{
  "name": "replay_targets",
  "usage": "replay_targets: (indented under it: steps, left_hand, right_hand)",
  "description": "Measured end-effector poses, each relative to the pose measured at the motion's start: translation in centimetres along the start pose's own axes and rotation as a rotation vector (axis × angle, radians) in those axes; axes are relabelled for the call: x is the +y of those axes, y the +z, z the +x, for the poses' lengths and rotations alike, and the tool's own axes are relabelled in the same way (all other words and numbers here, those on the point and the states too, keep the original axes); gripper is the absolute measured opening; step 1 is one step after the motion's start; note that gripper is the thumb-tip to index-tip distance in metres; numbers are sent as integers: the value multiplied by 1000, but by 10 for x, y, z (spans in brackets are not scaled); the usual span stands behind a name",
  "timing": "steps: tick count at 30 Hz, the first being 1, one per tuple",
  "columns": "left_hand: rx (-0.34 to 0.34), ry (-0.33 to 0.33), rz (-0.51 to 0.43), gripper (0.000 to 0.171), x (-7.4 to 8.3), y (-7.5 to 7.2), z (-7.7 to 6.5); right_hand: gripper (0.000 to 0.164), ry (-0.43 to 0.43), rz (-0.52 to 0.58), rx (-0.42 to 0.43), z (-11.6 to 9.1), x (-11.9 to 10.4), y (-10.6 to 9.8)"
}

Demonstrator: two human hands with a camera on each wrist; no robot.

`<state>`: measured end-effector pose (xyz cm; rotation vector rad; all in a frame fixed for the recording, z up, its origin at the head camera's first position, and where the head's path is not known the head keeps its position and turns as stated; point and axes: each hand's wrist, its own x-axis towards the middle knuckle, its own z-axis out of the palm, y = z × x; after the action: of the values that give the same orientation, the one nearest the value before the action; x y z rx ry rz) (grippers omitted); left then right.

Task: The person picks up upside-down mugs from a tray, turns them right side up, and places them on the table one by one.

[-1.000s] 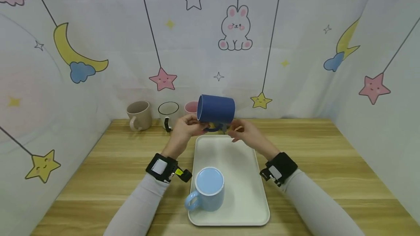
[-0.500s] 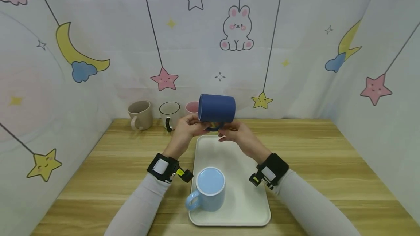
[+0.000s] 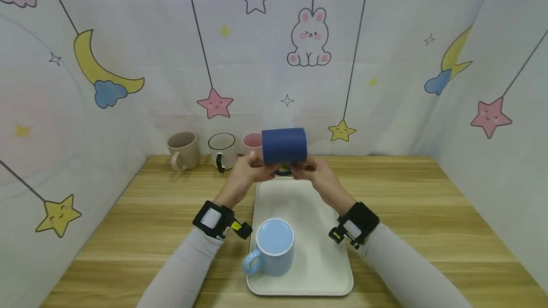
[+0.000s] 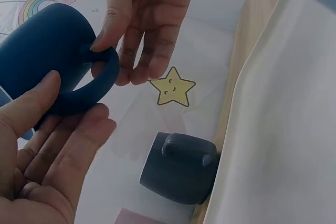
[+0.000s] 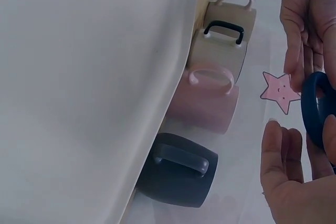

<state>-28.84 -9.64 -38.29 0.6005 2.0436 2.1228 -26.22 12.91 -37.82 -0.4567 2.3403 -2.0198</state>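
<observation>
A dark blue mug [image 3: 284, 146] lies sideways in the air above the far end of the white tray [image 3: 317, 251], its handle hanging below. My left hand [image 3: 246, 172] grips it at its left end, thumb on the body and fingers under the handle in the left wrist view. Opposite, my right hand [image 3: 320, 177] pinches the handle's other end between thumb and fingers. Only part of the mug [image 5: 320, 111] shows in the right wrist view. On the near left of the tray stands a light blue mug [image 3: 274, 251], bottom up, handle to the left.
Along the back wall stand a beige mug [image 3: 184, 151], a white mug [image 3: 223, 151] with black handle, and a pink mug [image 3: 251, 142]. A dark grey mug [image 5: 178, 171] beside the pink one shows in the wrist views. Patterned cloth [image 3: 385, 61] encloses the wooden table [image 3: 406, 194].
My right hand has moved left and taken hold of the handle. The dark blue mug has turned and dropped slightly, so its open end no longer shows in the head view.
</observation>
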Motion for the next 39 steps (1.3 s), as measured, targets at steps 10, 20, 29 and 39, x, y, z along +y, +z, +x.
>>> replay_targets:
  steps: [10, 20, 29, 39]
  left_hand:
    - [-24, -109, 40, 44, -3, -3, -1]
    - [-95, -128, 16, 50, -5, -6, 1]
    - [-142, -95, 198, 35, -4, -9, 3]
    - [-97, -88, 607, 30, -8, -19, 1]
  right_hand:
    - [30, -24, 66, 9, -2, 0, -2]
    - [32, -5, 132, 12, -3, -5, -1]
    - [30, 11, 159, 85, -2, -5, 0]
    - [29, -21, 170, 117, -3, -6, -2]
